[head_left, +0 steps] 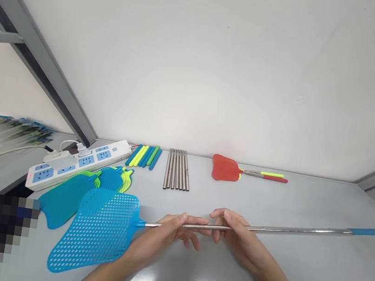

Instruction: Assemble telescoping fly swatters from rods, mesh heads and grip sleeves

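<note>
A blue fly swatter with a long, extended metal rod lies across both hands, its perforated head to the left and its blue grip far to the right. My left hand is closed around the rod near the head, thumb on top and the lower fingers loosely curled. Close beside it, my right hand holds the same rod between thumb and fingers. Behind the hands, a row of short metal rods lies on the table.
Blue and yellow-green swatter heads are piled at the left, by a white power strip with plugs. Coloured handle grips lie near the wall. A red swatter rests at the back, with a yellow one partly beneath. Metal frame posts flank the table.
</note>
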`<move>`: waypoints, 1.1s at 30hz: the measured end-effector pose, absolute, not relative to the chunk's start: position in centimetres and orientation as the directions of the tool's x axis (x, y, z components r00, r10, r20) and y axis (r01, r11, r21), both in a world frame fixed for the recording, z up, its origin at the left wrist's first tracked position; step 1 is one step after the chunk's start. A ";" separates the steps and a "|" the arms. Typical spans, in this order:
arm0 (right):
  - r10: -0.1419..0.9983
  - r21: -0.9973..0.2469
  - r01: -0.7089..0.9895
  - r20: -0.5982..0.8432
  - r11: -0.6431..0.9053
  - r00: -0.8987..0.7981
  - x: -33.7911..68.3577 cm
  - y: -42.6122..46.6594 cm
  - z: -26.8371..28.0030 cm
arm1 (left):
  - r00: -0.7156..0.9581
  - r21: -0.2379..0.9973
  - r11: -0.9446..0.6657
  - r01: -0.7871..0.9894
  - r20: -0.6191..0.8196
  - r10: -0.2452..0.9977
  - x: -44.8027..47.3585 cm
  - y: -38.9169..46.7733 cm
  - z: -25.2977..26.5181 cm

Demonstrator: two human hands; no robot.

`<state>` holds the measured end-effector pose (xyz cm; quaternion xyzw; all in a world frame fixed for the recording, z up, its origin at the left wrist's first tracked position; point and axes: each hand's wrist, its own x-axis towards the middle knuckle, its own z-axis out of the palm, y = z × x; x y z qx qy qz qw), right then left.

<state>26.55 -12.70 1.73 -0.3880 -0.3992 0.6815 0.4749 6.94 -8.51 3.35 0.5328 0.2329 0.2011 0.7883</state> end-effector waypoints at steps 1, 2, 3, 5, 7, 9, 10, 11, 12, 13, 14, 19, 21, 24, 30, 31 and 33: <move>0.958 -0.914 -0.338 -0.145 -0.225 -0.247 26.5 -12.7 1.7 | 0.808 0.940 0.334 -0.064 -0.148 0.571 6.9 -8.5 3.3; 0.959 -0.914 -0.340 -0.140 -0.221 -0.245 26.5 -12.7 1.7 | 0.803 0.949 0.310 -0.055 -0.142 0.578 6.9 -8.5 3.3; 0.960 -0.914 -0.343 -0.137 -0.217 -0.243 26.5 -12.7 1.7 | 0.795 0.960 0.279 -0.037 -0.141 0.590 6.9 -8.5 3.3; 0.963 -0.914 -0.346 -0.136 -0.213 -0.234 26.3 -12.7 1.7 | 0.763 0.981 0.187 0.052 -0.160 0.626 6.8 -8.5 3.5; 0.963 -0.917 -0.337 -0.139 -0.213 -0.231 26.2 -12.8 1.7 | 0.702 0.978 0.076 0.195 -0.193 0.686 6.6 -8.5 3.8; 0.963 -0.925 -0.318 -0.135 -0.207 -0.234 26.0 -12.8 1.6 | 0.637 0.945 -0.018 0.328 -0.207 0.742 6.4 -8.5 4.0; 0.962 -0.929 -0.309 -0.133 -0.205 -0.239 25.8 -12.8 1.6 | 0.618 0.929 -0.053 0.366 -0.200 0.761 6.3 -8.5 4.1; 0.961 -0.932 -0.301 -0.131 -0.204 -0.245 25.7 -12.8 1.5 | 0.610 0.920 -0.083 0.384 -0.185 0.771 6.2 -8.5 4.2; 0.960 -0.934 -0.294 -0.129 -0.202 -0.250 25.6 -12.8 1.5 | 0.614 0.916 -0.110 0.385 -0.166 0.772 6.2 -8.5 4.1; 0.959 -0.937 -0.287 -0.126 -0.200 -0.255 25.5 -12.8 1.4 | 0.621 0.919 -0.131 0.373 -0.142 0.771 6.2 -8.4 4.0; 0.958 -0.939 -0.281 -0.124 -0.197 -0.257 25.5 -12.8 1.4 | 0.629 0.924 -0.146 0.353 -0.119 0.769 6.2 -8.4 3.9; 0.960 -0.950 -0.255 -0.113 -0.179 -0.256 25.4 -12.9 1.5 | 0.612 0.941 -0.166 0.293 -0.051 0.790 6.6 -8.1 2.8; 0.959 -0.950 -0.253 -0.118 -0.185 -0.259 25.4 -12.9 1.7 | 0.602 0.940 -0.178 0.292 -0.036 0.797 6.6 -8.1 2.6; 0.958 -0.953 -0.237 -0.127 -0.191 -0.258 25.3 -12.9 1.7 | 0.586 0.929 -0.205 0.308 -0.015 0.810 6.6 -7.9 2.4; 0.956 -0.958 -0.211 -0.136 -0.194 -0.260 25.2 -12.9 1.6 | 0.569 0.937 -0.181 0.298 -0.022 0.822 6.6 -7.9 2.3; 0.956 -0.958 -0.212 -0.137 -0.194 -0.259 25.2 -12.8 1.6 | 0.566 0.943 -0.166 0.288 -0.028 0.824 6.6 -7.9 2.4; 0.957 -0.956 -0.215 -0.141 -0.198 -0.254 25.3 -12.8 1.5 | 0.551 0.953 -0.139 0.269 -0.034 0.834 6.7 -7.9 2.4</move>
